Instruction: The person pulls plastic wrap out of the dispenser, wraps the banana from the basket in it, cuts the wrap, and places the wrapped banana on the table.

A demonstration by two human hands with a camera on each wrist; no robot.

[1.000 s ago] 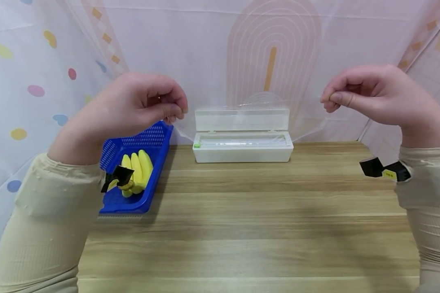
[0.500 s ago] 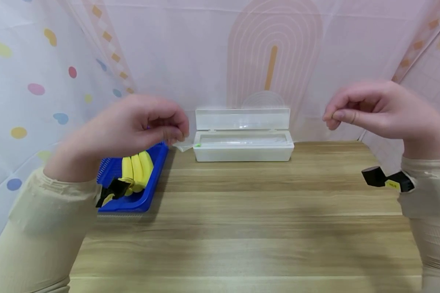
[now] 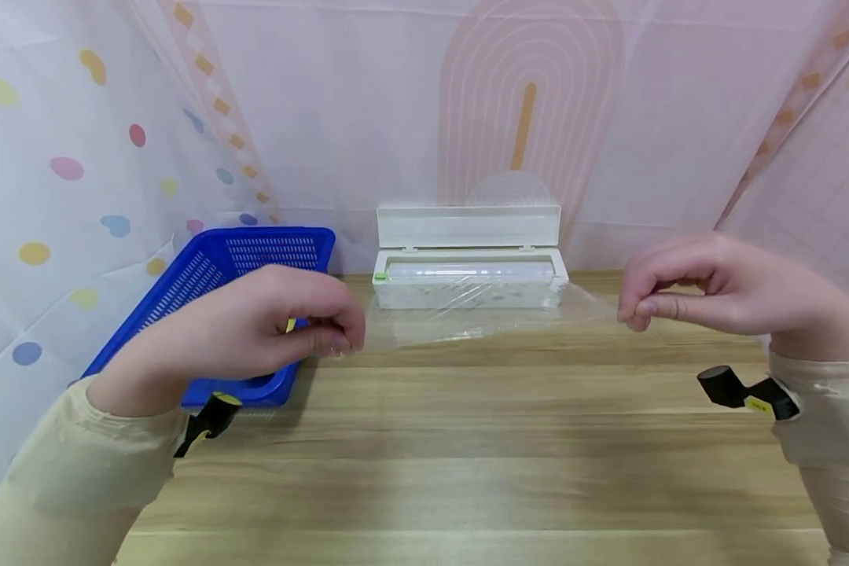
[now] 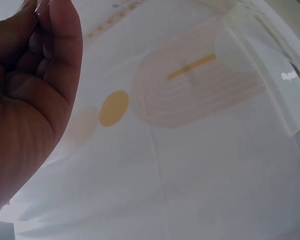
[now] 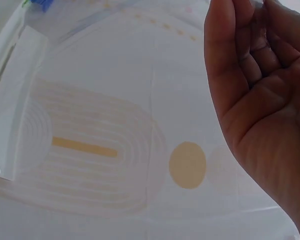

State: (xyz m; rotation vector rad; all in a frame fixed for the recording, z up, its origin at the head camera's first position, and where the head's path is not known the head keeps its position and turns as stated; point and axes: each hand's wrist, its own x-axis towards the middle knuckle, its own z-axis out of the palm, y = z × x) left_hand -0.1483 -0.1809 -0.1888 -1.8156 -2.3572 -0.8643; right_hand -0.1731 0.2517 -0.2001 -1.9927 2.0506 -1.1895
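Observation:
A clear sheet of plastic wrap [image 3: 460,314] stretches between my two hands in front of a white wrap dispenser [image 3: 424,295]. My left hand [image 3: 255,330] pinches one corner of the sheet between thumb and fingers, in front of the blue basket. The opposite corner is pinched by my right hand [image 3: 714,291], out to the right of the dispenser. The dispenser's lid [image 3: 467,228] stands raised at the back, and a roll of wrap [image 3: 467,271] shows inside. In both wrist views the fingertips meet the thumb near the top edge.
A blue plastic basket [image 3: 276,244] stands at the back left; my left hand hides most of its inside, with a bit of yellow banana [image 3: 291,324] showing. Everything rests on a wooden table [image 3: 467,440]. A patterned curtain [image 3: 325,102] hangs behind.
Both hands have come down from above the dispenser to a lower position nearer me, still pinching the wrap. The sheet now lies across the dispenser's front, and the left hand covers the bananas.

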